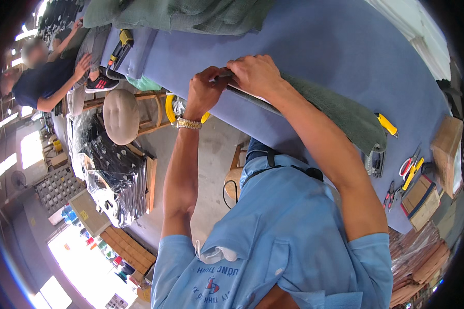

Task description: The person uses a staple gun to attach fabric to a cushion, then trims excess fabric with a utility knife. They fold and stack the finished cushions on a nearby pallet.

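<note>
Hands (255,74) on fabric (330,103), mask (221,254) in pocket (233,237)

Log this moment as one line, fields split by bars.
left hand: gripping grey-green woven fabric at its end | right hand: same end | surface: blue-grey table | nearby: red-handled scissors

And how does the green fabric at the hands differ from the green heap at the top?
The near fabric is a narrower piece along the edge of the blue table; the heap is bulkier and folded. The left hand and right hand meet at the near fabric's end; neither touches the heap. Both are green.
</note>
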Tool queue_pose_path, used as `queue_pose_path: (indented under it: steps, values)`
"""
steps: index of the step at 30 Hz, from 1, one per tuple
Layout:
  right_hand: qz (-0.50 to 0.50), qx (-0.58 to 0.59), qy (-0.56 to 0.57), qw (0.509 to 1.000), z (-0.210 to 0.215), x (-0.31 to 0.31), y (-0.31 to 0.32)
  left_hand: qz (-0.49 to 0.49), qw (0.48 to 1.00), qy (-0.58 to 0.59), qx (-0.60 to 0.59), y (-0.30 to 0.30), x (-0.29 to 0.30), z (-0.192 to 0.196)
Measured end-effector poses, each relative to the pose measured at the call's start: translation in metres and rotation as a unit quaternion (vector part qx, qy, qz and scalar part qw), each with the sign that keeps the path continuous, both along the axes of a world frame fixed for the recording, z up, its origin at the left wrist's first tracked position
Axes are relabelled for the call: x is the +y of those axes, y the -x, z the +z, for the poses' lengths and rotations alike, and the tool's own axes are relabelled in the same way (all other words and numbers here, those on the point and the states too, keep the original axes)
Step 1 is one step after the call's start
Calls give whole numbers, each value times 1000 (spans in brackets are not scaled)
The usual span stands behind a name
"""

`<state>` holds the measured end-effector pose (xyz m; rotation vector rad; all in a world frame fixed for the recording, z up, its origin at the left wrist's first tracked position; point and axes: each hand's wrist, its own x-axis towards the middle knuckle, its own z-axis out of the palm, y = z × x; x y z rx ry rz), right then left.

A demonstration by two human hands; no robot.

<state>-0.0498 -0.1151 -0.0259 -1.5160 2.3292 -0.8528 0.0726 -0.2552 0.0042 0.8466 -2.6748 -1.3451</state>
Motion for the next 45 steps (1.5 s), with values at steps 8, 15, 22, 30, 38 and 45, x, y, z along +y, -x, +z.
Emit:
queue_pose_path:
  steps: [8, 15, 22, 30, 38, 45]
  values:
    - [-41, 25, -4, 999, 68, 65, 39, -69, 992, 99, 22, 30, 7, 12]
    - [-476, -26, 315, 820, 76, 317, 49, -42, 991, 124, -38, 38, 31, 33]
    - [-394, -188, 368, 821, -13, 318, 38, -68, 987, 127, -76, 8, 44, 43]
    - [-334, -155, 335, 867, -15, 334, 33, -118, 973, 166, -110, -10, 53, 48]
    - [-425, -126, 331, 833, -18, 332, 28, -248, 887, 376, -100, 25, 100, 88]
    - [-417, -88, 350, 834, -23, 331, 33, -431, 865, 175, 188, 122, 205, 67]
